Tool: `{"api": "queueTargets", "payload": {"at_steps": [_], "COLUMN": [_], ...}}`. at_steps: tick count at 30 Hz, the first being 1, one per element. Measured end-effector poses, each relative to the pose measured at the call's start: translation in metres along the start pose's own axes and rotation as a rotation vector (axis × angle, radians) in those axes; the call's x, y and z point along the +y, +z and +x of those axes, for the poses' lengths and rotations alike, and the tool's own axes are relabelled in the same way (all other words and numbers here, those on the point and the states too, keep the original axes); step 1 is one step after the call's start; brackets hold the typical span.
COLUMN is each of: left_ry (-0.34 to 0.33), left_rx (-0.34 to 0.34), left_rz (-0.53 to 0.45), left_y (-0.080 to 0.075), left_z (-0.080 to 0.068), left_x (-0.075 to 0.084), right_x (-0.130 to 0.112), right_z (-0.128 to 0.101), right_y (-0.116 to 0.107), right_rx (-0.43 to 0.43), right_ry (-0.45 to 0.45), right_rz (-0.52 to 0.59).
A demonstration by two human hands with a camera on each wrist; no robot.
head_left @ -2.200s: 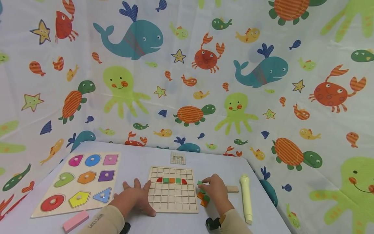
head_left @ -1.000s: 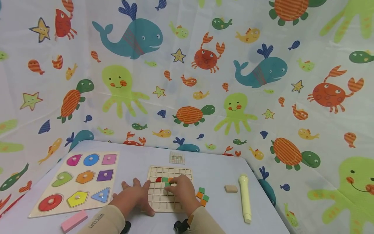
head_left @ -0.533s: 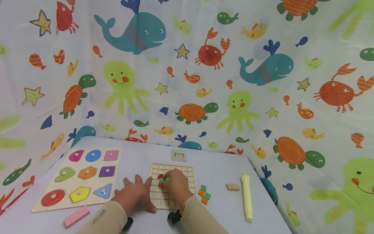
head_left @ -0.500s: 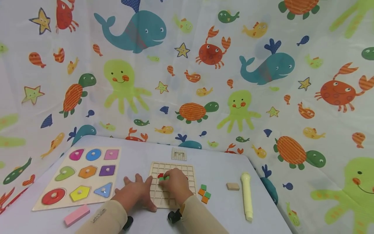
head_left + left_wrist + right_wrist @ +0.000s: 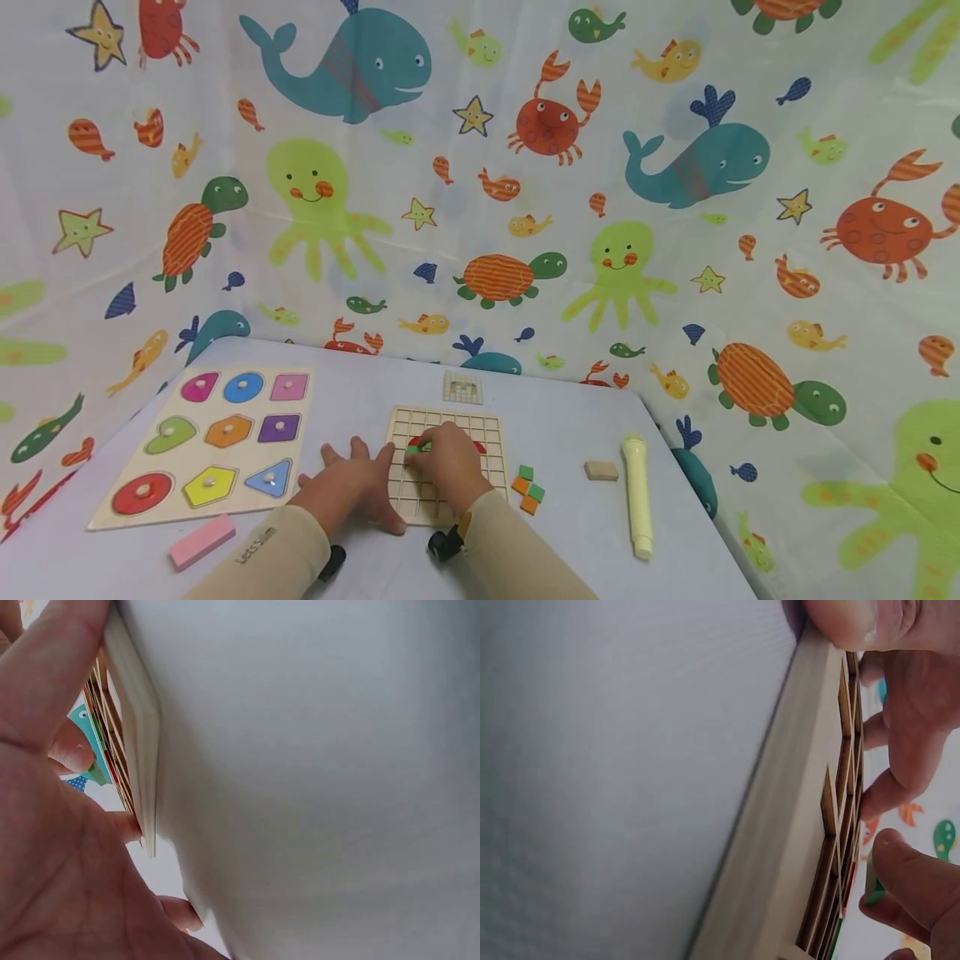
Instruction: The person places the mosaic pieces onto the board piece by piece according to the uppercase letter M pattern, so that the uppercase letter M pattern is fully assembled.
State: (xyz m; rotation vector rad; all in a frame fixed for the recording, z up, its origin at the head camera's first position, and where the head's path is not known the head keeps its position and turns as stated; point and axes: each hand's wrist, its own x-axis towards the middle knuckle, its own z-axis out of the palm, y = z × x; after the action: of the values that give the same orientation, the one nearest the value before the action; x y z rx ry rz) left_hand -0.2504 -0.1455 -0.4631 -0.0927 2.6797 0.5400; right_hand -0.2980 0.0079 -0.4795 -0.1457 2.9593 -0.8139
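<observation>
A wooden grid board (image 5: pixel 491 429) lies on the table. My left hand (image 5: pixel 352 487) is spread at its left side, with the thumb at the near left corner and a fingertip touching the left edge. Over the board's upper left part, my right hand (image 5: pixel 450 467) pinches a small green square tile (image 5: pixel 413 450) between thumb and finger. The right wrist view shows this green tile (image 5: pixel 874 885) just above the grid. A red tile (image 5: pixel 480 447) shows at the right end of the row of coloured tiles; my right hand hides most of that row.
Several loose green and orange tiles (image 5: pixel 528 489) lie right of the board. Farther right are a small wooden block (image 5: pixel 602 471) and a pale yellow stick (image 5: pixel 637 500). A small pattern card (image 5: pixel 462 388) sits behind. At left are a shape puzzle (image 5: pixel 288 454) and a pink block (image 5: pixel 202 542).
My right hand has taken a green tile from the loose tiles and carried it left over the board to the row's left part. My left hand stays at the board's edge.
</observation>
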Motion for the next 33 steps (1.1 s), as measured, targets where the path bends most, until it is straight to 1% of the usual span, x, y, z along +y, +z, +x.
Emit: {"api": "queueTargets", "payload": {"at_steps": [3,8,10,17,21,28,33], "left_ry": [0.0,-0.003,-0.008,-0.017,-0.018,-0.006,-0.011], "left_rx": [0.002,0.004,0.006,0.016,0.016,0.023,0.014], "left_rz": [0.002,-0.002,-0.002,-0.001,0.001,0.01,-0.005], "left_y": [0.001,0.002,0.003,0.003,0.001,0.001,0.002], "left_z": [0.0,-0.001,-0.001,-0.001,-0.003,-0.003,-0.004], "left_x": [0.0,0.001,0.001,0.001,0.003,0.002,0.003], "right_x": [0.001,0.003,0.003,0.002,0.004,0.018,0.038], "right_z": [0.0,0.001,0.001,-0.007,-0.019,-0.037,-0.046], "right_y": [0.001,0.002,0.002,-0.002,-0.008,-0.014,-0.018], "right_rx": [-0.001,0.007,0.012,0.018,0.026,0.036,0.054], "right_ry": [0.003,0.003,-0.011,-0.022,-0.022,-0.046,-0.043], "right_rz": [-0.009,-0.055,-0.073,-0.051,-0.022,0.027,0.051]}}
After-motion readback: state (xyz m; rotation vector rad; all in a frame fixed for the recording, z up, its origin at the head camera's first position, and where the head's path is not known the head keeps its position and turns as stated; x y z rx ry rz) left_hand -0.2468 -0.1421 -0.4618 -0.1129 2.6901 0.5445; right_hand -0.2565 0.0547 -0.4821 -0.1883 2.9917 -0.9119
